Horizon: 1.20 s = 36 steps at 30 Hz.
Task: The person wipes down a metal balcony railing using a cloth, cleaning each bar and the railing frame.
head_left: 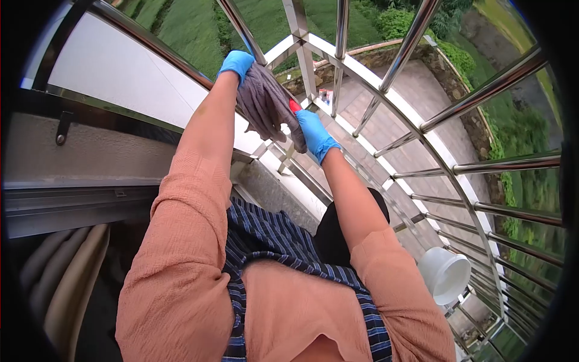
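Observation:
My left hand (237, 65), in a blue glove, is closed on the upper end of a greyish-purple cloth (264, 99), close to a shiny metal railing bar (242, 30). The cloth hangs in loose folds between my two hands. Lower and to the right, my right hand (315, 133), also blue-gloved, grips the cloth's other side. A small red patch (294, 105) shows at its fingertips; I cannot make out what it is. Folds of cloth and the gloves hide most of my fingers.
A curved metal railing (416, 130) with white rails surrounds me. A white bucket (444, 274) is at the lower right. Window framing (84, 205) lies on the left, with curtain-like fabric (78, 283) below. Beyond the railing are a paved yard (422, 90) and grass.

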Motion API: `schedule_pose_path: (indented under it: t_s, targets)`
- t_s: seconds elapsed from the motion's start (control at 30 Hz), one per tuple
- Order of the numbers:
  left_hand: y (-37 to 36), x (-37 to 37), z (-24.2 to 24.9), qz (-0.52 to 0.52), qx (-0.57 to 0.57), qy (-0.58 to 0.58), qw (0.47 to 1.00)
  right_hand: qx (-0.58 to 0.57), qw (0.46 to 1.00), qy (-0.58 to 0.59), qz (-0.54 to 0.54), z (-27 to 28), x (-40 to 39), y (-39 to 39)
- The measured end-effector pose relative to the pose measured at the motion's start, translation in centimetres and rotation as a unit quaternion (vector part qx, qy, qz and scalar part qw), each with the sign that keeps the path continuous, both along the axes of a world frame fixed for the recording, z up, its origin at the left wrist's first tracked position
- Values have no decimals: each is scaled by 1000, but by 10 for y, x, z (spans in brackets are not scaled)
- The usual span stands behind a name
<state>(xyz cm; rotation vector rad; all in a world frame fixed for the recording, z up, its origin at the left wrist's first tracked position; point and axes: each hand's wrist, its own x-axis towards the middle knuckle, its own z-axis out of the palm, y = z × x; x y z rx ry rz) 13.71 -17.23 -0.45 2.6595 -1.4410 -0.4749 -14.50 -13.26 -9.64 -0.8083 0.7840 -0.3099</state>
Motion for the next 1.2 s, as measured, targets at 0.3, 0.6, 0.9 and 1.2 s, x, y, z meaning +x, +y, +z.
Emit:
schedule_pose_path:
  t_s: [0.3, 0.6, 0.9, 1.2]
  targets:
    - [24, -20, 1, 5, -79, -92, 993, -8, 997, -44, -62, 19, -33, 3]
    - [8, -47, 36, 115, -101, -73, 985, -127, 985, -6, -121, 35, 16, -77]
    - [-15, -13, 5, 150, -106, -80, 980, -315, 944, 75, -60, 63, 78, -81]
    - [14, -44, 37, 233, -133, -93, 959, -123, 991, 42, -38, -8, 37, -32]
